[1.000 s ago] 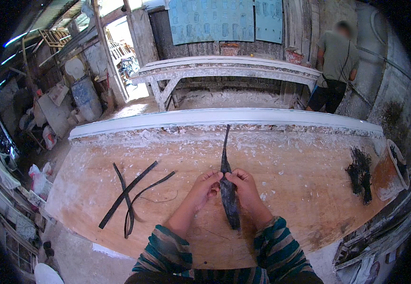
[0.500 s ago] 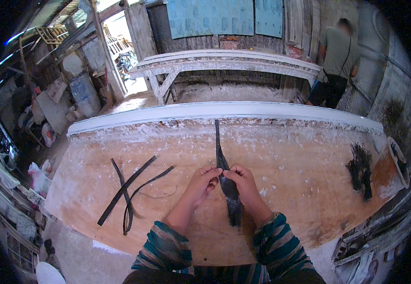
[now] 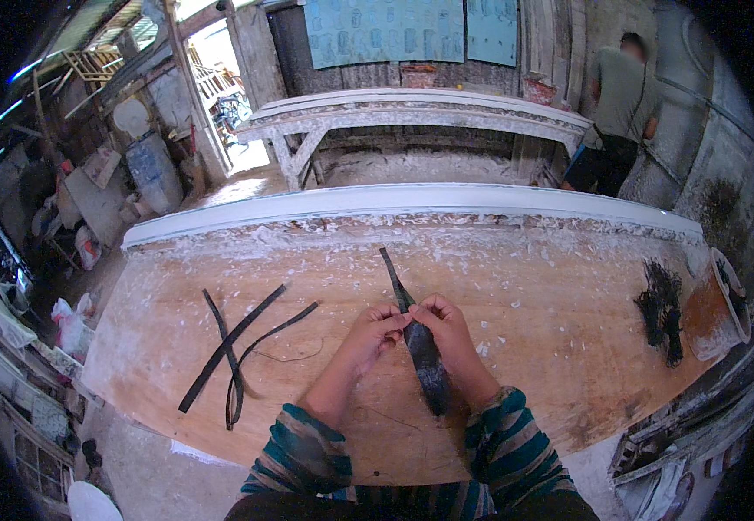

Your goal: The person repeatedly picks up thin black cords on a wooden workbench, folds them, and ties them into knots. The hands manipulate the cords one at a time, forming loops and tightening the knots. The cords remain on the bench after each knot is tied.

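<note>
Over the middle of the table, my left hand [image 3: 375, 337] and my right hand [image 3: 444, 334] are close together, thumbs and fingertips pinching a black strip [image 3: 427, 369]. It looks like rubber; I cannot tell for sure. A narrow split end of it sticks out beyond my fingers toward the far edge, while the wider part hangs toward me between my wrists. The spot where my fingertips grip is partly hidden. To the left, several loose black strips [image 3: 240, 339] lie crossed on the wooden tabletop [image 3: 533, 382], nearest to my left hand.
White flakes litter the table, below a long white raised edge [image 3: 411, 201]. At right, a dark wire bundle [image 3: 660, 308] lies beside a tilted orange-brown bucket [image 3: 714, 313]. Behind are a white-stained bench [image 3: 420, 111] and a person [image 3: 620, 108] facing away. A blue drum [image 3: 154, 172] stands far left.
The far narrow end of the black strip has come nearer and swung left, and its wide end has shifted slightly right. Both hands keep nearly the same place.
</note>
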Tool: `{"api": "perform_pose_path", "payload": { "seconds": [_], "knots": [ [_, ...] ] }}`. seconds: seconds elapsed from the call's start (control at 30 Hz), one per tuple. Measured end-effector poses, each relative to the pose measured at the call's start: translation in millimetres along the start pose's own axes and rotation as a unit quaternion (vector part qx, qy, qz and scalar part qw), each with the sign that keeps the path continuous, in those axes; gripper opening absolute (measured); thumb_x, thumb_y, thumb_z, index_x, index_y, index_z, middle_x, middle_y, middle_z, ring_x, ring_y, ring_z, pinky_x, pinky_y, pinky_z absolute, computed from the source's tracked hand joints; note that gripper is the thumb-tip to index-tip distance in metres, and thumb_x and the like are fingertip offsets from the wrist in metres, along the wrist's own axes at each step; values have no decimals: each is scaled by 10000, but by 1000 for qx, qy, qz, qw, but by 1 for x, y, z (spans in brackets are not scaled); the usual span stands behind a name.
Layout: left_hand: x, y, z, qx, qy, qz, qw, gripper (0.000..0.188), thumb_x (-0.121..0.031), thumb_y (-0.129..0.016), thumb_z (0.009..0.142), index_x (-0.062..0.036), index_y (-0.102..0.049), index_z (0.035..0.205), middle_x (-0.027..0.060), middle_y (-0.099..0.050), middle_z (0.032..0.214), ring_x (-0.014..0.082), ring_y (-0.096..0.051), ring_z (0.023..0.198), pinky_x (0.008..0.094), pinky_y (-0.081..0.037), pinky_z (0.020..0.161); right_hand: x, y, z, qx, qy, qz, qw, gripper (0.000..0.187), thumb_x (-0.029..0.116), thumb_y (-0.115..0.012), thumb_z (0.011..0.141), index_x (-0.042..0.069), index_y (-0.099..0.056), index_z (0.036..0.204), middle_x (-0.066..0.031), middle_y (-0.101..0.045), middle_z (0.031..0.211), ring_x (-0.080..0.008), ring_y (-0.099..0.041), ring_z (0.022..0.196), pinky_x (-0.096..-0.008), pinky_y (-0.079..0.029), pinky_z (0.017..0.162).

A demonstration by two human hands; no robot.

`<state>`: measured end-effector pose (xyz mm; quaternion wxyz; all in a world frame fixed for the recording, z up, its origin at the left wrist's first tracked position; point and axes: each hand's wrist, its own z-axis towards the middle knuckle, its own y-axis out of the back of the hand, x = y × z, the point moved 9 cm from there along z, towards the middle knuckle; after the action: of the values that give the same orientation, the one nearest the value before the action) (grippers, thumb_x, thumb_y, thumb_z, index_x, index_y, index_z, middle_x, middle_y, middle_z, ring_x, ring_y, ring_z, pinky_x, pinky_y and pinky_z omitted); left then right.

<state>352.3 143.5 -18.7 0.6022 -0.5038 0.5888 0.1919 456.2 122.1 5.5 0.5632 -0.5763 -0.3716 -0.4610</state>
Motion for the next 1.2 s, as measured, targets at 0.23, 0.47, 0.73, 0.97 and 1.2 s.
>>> {"api": "perform_pose_path", "payload": {
  "seconds": [0.23, 0.47, 0.73, 0.97, 1.2],
  "knots": [
    [-6, -2, -2, -2, -24, -18, 1000, 111, -190, -590, 802, -120, -536, 735, -58, -498, 638, 11, -442, 538, 149, -296, 422, -1, 0, -3, 5, -58, 31, 998, 107, 129, -580, 786, 75, -532, 706, 30, -507, 626, -49, -464, 584, -188, -364, 534],
    [-8, -2, 0, -10, -34, -43, 998, 97, -212, -564, 821, -124, -548, 785, -33, -564, 721, 49, -515, 633, 179, -391, 504, -6, -8, -2, 47, -30, 18, 998, 122, 151, -585, 785, 70, -538, 706, 12, -529, 632, -68, -480, 544, -200, -379, 485],
    [-4, 1, 4, 20, -44, -100, 994, 103, -203, -564, 823, -118, -541, 769, -23, -566, 729, 84, -527, 652, 222, -430, 573, -12, -6, -1, 38, -69, 132, 988, 112, 154, -579, 788, 84, -531, 715, 15, -519, 622, -58, -462, 491, -191, -364, 420],
    [7, -2, 6, 52, -30, -63, 996, 88, -181, -565, 821, -100, -543, 798, -5, -569, 748, 103, -551, 677, 241, -454, 609, -14, -12, -4, 25, -109, 144, 983, 128, 179, -585, 799, 71, -534, 753, 13, -532, 651, -69, -481, 511, -202, -380, 442],
    [-16, -13, -9, -22, -39, -74, 996, 130, -187, -563, 824, -89, -520, 750, -5, -537, 695, 85, -523, 602, 205, -430, 522, -16, -11, -2, 75, -86, 82, 990, 122, 166, -576, 810, 87, -539, 725, 14, -543, 670, -63, -486, 576, -198, -376, 526]
  ]
}}
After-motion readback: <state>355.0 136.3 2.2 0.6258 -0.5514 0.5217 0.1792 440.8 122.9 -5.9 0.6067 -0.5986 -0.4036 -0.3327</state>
